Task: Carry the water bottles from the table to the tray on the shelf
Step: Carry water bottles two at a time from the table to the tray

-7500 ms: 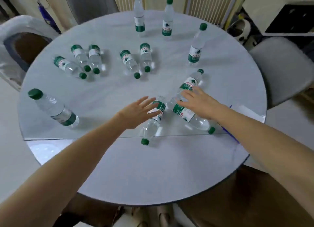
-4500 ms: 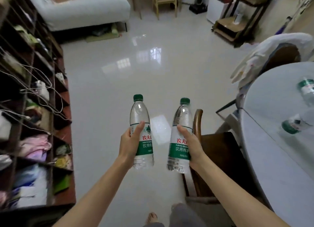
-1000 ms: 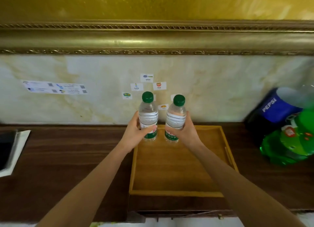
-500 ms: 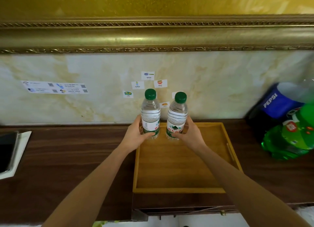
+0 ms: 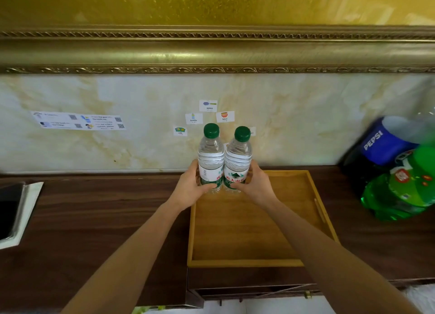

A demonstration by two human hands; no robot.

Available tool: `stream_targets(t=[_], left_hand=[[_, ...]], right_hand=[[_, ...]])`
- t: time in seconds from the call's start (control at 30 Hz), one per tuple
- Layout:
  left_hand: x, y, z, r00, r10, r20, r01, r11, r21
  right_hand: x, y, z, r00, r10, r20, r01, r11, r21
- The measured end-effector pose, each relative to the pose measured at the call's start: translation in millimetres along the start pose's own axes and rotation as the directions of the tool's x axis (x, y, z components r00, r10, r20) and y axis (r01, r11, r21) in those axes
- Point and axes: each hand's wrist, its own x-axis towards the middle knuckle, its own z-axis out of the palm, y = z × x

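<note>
Left bottle: clear plastic water bottle with a green screw cap and a white, red and green label (image 5: 211, 158), upright at the far left corner of the tray, side by side with its twin and touching it.
Right bottle: second clear plastic water bottle with a green cap and a label bearing a green mountain mark (image 5: 237, 160), upright, just right of the first.
Bottle bases: hidden behind the thumbs; whether they rest on the tray floor cannot be told.
Left hand: left hand (image 5: 191, 187) wrapped round the lower body of the left bottle, thumb across the front of the label, fingers curled behind.
Right hand: right hand (image 5: 256, 185) gripping the lower body of the right bottle in the same manner, thumb in front.
Tray: shallow rectangular wooden tray with raised rim (image 5: 244, 263), lying flat on the shelf.
Shelf: dark brown wooden shelf top (image 5: 94, 219), running along the wall.
Wall: pale marbled panel (image 5: 294, 116) carrying small picture-word stickers (image 5: 208, 105) above the caps and a strip of printed QR notices (image 5: 80, 122) to the left.
Moulding: ornate gilt moulding (image 5: 211, 52) above the panel.
Soft drinks: large blue-labelled Pepsi bottle (image 5: 381, 144) and large green soda bottle (image 5: 404, 191), lying right of the tray, apart from it.
Left edge: dark flat item on white paper (image 5: 16, 215), details unclear.
</note>
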Motion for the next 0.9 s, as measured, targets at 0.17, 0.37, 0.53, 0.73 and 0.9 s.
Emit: stream_targets(t=[0.17, 0.37, 0.53, 0.73, 0.9], left_hand=[[-4, 6, -2, 0.999, 0.012, 0.036, -0.017, 0.993, 0.118], [-54, 3, -18, 0.976, 0.005, -0.217, 0.073, 0.933, 0.352], [-143, -14, -45, 0.881, 0.009, -0.473, 0.296, 0.77, 0.565], [-297, -46, -84, 0.65, -0.191, -0.736, 0.702, 0.524, 0.483], [-444, -65, -117, 0.344, -0.372, -0.862, 0.928, 0.272, 0.253]], right_hand=[[-5, 1, 1, 1.0, 0.008, 0.012, -0.007, 0.999, -0.041], [-54, 8, -11, 0.994, -0.107, 0.034, 0.113, 0.942, -0.315], [-74, -36, 30, 0.787, -0.482, 0.385, 0.608, 0.711, -0.352], [-137, -110, 159, 0.312, -0.544, 0.779, 0.927, 0.354, -0.124], [-252, -162, 264, -0.04, -0.51, 0.859, 0.997, 0.042, 0.071]])
